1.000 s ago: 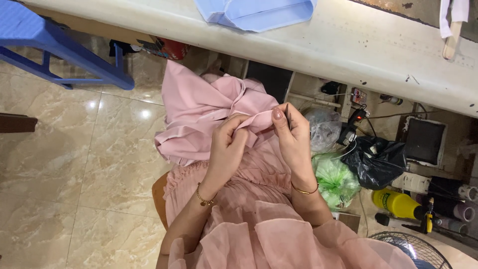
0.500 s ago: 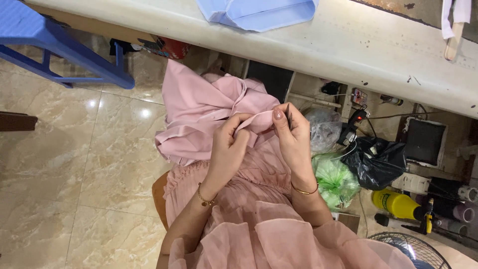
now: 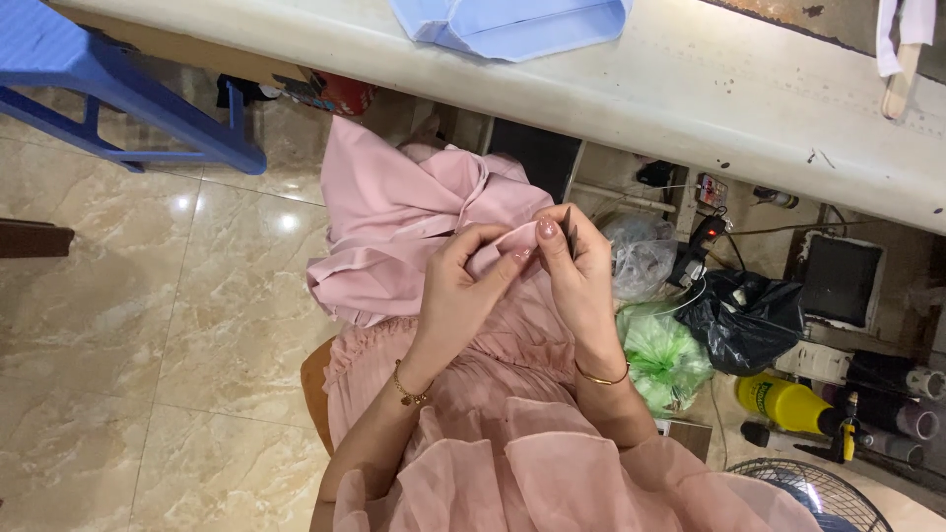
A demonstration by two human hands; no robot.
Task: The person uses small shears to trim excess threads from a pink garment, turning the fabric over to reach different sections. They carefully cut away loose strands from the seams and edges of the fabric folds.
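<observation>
A pink garment [image 3: 394, 212] lies bunched over my lap, draped toward the floor at the left. My left hand [image 3: 459, 286] pinches a folded edge of the pink garment between thumb and fingers. My right hand [image 3: 579, 268] grips the same edge from the right and also holds a small dark pointed tool [image 3: 569, 227] upright against its fingers. The two hands nearly touch at the fabric edge. I wear a pink pleated dress [image 3: 512, 433] beneath them.
A long pale worktable [image 3: 690, 89] runs across the top with a light blue cloth [image 3: 507, 25] on it. A blue stool [image 3: 108, 89] stands at the left. Under the table lie plastic bags [image 3: 670, 360], a yellow bottle [image 3: 783, 402] and a fan guard [image 3: 813, 493].
My left thumb and fingers have slid right along the fabric edge, closer to my right hand. The right hand has barely moved.
</observation>
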